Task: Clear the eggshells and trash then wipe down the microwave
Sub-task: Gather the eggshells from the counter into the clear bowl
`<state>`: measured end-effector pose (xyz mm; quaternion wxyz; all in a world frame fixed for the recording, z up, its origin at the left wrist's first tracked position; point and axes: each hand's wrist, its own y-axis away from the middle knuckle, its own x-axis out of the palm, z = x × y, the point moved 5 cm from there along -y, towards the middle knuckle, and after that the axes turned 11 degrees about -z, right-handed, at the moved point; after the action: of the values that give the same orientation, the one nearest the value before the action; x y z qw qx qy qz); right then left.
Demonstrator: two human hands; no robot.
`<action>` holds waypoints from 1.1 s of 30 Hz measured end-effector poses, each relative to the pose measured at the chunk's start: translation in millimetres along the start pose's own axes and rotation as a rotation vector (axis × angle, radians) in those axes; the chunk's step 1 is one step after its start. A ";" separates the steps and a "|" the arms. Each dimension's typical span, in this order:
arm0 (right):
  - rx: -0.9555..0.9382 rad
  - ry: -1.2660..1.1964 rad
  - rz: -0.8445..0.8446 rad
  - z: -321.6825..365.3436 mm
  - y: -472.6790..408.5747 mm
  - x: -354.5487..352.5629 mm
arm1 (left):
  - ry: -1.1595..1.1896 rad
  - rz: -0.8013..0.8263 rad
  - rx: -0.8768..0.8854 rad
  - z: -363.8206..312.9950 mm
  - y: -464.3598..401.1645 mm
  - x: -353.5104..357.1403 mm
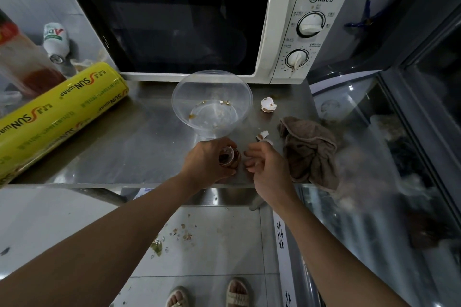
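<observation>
Head view: my left hand (pixel 207 159) cups a brittle eggshell (pixel 230 157) by its rim; right hand (pixel 268 167) half-open, empty.

Bare forearms, no sleeves, pale strapped sandals (pixel 207 294)

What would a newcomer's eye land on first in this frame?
Probably the two hands at the counter's front edge: the left hand cups brown eggshells while the right hand hovers beside them, fingers loosely curled. Behind them stands a clear bowl with scraps inside, before a stained white microwave. A yellow wrap roll lies at left, a brown cloth at right.
</observation>
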<state>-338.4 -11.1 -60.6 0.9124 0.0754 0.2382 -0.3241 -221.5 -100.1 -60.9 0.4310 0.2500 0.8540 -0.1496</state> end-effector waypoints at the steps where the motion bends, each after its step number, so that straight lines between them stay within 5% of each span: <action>1: -0.006 0.004 -0.034 2.0 -0.8 -5.3 | 0.001 0.003 -0.009 0.3 -0.6 0.2; 7: -0.076 0.184 -0.225 9.0 -30.6 -38.8 | 0.012 -0.010 -0.024 1.6 -1.8 -1.0; 18: -0.062 0.613 0.011 -5.4 -99.9 -10.4 | 0.034 -0.023 -0.028 5.1 -3.5 1.5; 26: -0.143 0.428 -0.183 16.6 -87.1 -38.4 | 0.004 0.001 -0.041 3.3 -3.4 0.4; 33: -0.129 0.429 0.010 6.0 -53.9 -36.2 | -0.012 0.000 -0.071 1.8 -4.1 -0.5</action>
<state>-394.4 -34.7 -36.9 0.8454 0.0852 0.4465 -0.2803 -222.4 -104.5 -61.4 0.4445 0.2338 0.8563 -0.1207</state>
